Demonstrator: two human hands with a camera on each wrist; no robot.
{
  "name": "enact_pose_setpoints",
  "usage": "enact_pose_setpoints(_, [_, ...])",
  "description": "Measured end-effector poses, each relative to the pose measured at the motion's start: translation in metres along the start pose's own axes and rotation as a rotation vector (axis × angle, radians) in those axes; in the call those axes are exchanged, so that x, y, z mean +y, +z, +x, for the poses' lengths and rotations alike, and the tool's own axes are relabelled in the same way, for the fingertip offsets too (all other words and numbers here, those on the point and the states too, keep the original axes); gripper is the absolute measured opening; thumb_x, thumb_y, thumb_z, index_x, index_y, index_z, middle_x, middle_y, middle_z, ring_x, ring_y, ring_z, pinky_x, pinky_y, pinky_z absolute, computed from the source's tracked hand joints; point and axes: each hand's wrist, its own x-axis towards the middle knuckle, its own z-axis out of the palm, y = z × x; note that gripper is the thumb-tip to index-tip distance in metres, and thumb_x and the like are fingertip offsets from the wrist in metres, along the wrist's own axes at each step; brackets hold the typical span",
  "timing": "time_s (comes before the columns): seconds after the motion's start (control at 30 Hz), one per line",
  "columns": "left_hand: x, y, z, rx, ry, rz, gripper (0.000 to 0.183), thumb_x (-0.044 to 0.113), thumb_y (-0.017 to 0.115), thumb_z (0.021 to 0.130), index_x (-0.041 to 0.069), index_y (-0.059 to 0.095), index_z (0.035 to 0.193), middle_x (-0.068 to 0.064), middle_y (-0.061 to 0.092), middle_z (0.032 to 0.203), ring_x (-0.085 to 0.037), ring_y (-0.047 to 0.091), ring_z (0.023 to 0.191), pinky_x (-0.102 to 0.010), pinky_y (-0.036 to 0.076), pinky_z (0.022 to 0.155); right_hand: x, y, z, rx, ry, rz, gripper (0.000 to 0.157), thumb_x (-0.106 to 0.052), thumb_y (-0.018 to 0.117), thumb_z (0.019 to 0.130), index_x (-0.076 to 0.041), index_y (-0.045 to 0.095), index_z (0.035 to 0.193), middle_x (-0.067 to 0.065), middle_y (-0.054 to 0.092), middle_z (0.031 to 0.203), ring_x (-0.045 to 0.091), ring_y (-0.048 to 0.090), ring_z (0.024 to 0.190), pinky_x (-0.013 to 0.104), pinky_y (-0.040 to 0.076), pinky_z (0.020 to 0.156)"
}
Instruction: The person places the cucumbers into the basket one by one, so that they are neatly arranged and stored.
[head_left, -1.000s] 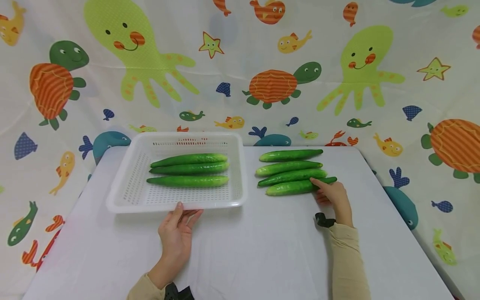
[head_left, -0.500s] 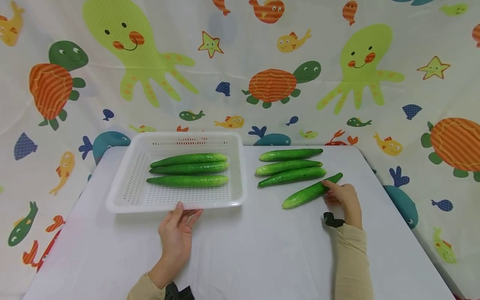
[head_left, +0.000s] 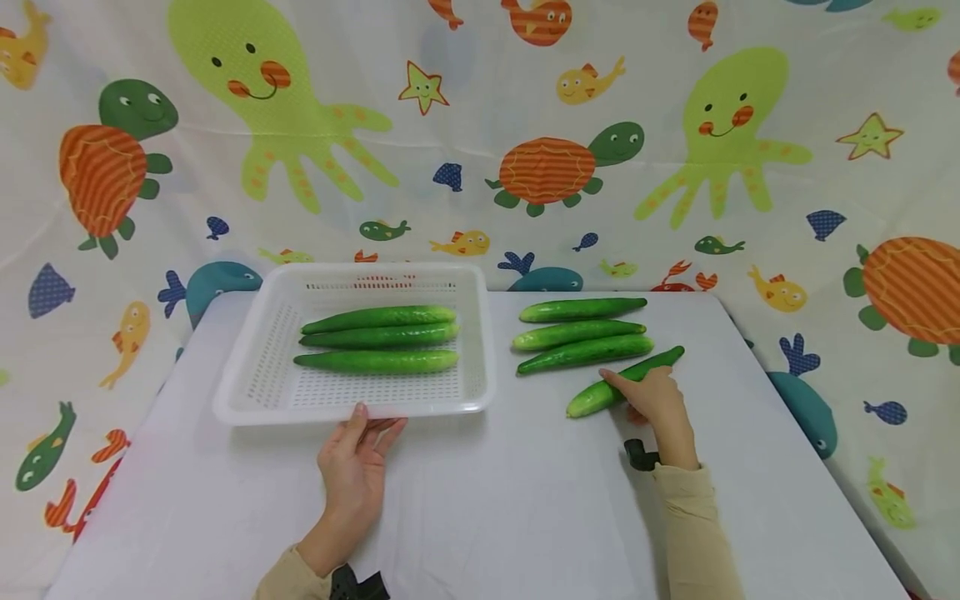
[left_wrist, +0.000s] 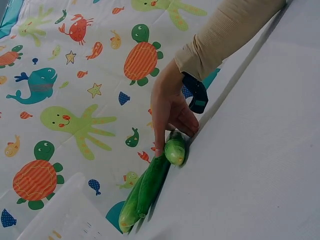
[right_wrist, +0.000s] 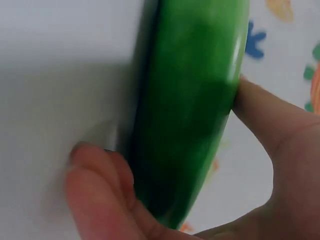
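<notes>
In the head view, my left hand (head_left: 352, 479) holds the front rim of a white plastic basket (head_left: 442, 409), thumb on top and fingers underneath. Three cucumbers (head_left: 378, 337) lie side by side inside it. To the right, my right hand (head_left: 660, 408) straddles a slanted cucumber (head_left: 592, 401) that rests on the table. The right wrist view shows the thumb against one side of that cucumber (right_wrist: 192, 90) and curled fingers at the other. Three more cucumbers (head_left: 585, 354) lie just behind it. In the left wrist view the right hand (left_wrist: 170, 110) reaches down over the cucumber.
A white cloth covers the table (head_left: 510, 500). Behind it hangs a curtain (head_left: 465, 108) printed with sea animals, right at the table's back edge. Dark wrist-worn gear (head_left: 360, 583) sits on the left wrist.
The right hand drew the front cucumber away from the row and turned it aslant. Then the hand slid left along it towards its middle. Left hand and basket stay put.
</notes>
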Motion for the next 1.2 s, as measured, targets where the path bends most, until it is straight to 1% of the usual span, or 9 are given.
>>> enact_pose_setpoints(0.1, [0.001,0.000,0.000,0.003,-0.001,0.014,0.021,0.012,0.059,0.101,-0.001,0.057,0.085,-0.014,0.067,0.086,-0.025,0.070,0.080,-0.044,0.060,0.088,-0.011,0.012,-0.007,-0.026,-0.003,-0.040,0.137,-0.070,0.064,0.083,0.021,-0.022,0.140,0.011,0.061,0.054,0.019,0.061,0.045,0.028,0.051,0.043])
enact_pose_setpoints(0.13, [0.001,0.000,0.000,0.002,-0.002,0.019,0.021,0.012,0.059,0.101,-0.001,0.057,0.085,-0.013,0.067,0.086,-0.024,0.070,0.080,-0.045,0.060,0.088,-0.014,0.015,-0.009,-0.028,-0.006,-0.047,0.138,-0.070,0.064,0.083,0.019,-0.025,0.140,0.011,0.061,0.053,0.019,0.061,0.045,0.027,0.050,0.042])
enact_pose_setpoints(0.23, [0.002,-0.001,0.000,0.005,-0.001,0.028,0.022,0.013,0.059,0.101,0.000,0.057,0.084,-0.013,0.067,0.084,-0.024,0.070,0.080,-0.045,0.060,0.089,-0.018,0.022,-0.014,-0.031,-0.019,-0.055,0.138,-0.067,0.067,0.084,0.017,-0.028,0.140,0.010,0.060,0.052,0.020,0.060,0.044,0.029,0.050,0.043])
enact_pose_setpoints(0.33, [0.001,-0.001,0.000,0.005,0.006,0.023,0.023,0.012,0.059,0.101,0.000,0.056,0.082,-0.013,0.066,0.083,-0.024,0.070,0.079,-0.045,0.060,0.088,-0.016,0.023,-0.017,-0.025,-0.012,-0.051,0.135,-0.062,0.068,0.085,0.018,-0.025,0.141,0.016,0.064,0.059,0.027,0.065,0.050,0.038,0.058,0.058])
enact_pose_setpoints(0.43, [0.001,0.000,0.000,-0.003,0.009,0.011,0.023,0.011,0.059,0.101,0.000,0.057,0.082,-0.013,0.066,0.083,-0.024,0.069,0.079,-0.045,0.060,0.088,-0.009,0.018,-0.019,-0.030,-0.001,-0.060,0.129,-0.056,0.068,0.087,0.021,-0.021,0.141,0.039,0.063,0.097,0.045,0.067,0.091,0.054,0.056,0.087])
enact_pose_setpoints(0.57, [0.001,0.000,0.000,-0.018,0.013,-0.003,0.023,0.010,0.059,0.101,-0.001,0.058,0.082,-0.013,0.066,0.083,-0.024,0.070,0.078,-0.045,0.060,0.087,0.002,0.008,-0.022,-0.053,0.011,-0.083,0.124,-0.051,0.067,0.089,0.024,-0.018,0.140,0.053,0.034,0.132,0.060,0.041,0.123,0.066,0.042,0.104])
enact_pose_setpoints(0.73, [0.001,-0.001,-0.001,-0.025,0.018,-0.001,0.024,0.011,0.059,0.101,-0.001,0.057,0.081,-0.013,0.066,0.082,-0.024,0.069,0.078,-0.044,0.060,0.086,0.018,-0.004,-0.029,-0.071,-0.013,-0.075,0.117,-0.045,0.067,0.091,0.027,-0.011,0.140,0.052,0.037,0.128,0.054,0.053,0.112,0.062,0.048,0.098])
enact_pose_setpoints(0.93, [0.001,-0.001,-0.001,-0.028,0.016,0.009,0.022,0.011,0.059,0.101,-0.001,0.057,0.083,-0.012,0.065,0.083,-0.024,0.069,0.079,-0.045,0.060,0.087,0.037,-0.017,-0.036,-0.080,-0.036,0.032,0.110,-0.038,0.070,0.091,0.026,-0.004,0.142,0.052,0.036,0.128,0.027,0.068,0.072,0.046,0.060,0.075])
enact_pose_setpoints(1.2, [0.002,-0.002,0.000,-0.030,0.006,-0.014,0.023,0.009,0.059,0.101,-0.002,0.057,0.081,-0.014,0.066,0.081,-0.025,0.070,0.077,-0.045,0.061,0.086,0.046,-0.033,-0.039,-0.025,-0.052,0.024,0.102,-0.036,0.070,0.091,0.026,0.007,0.142,0.045,0.052,0.115,0.026,0.071,0.069,0.060,0.054,0.089])
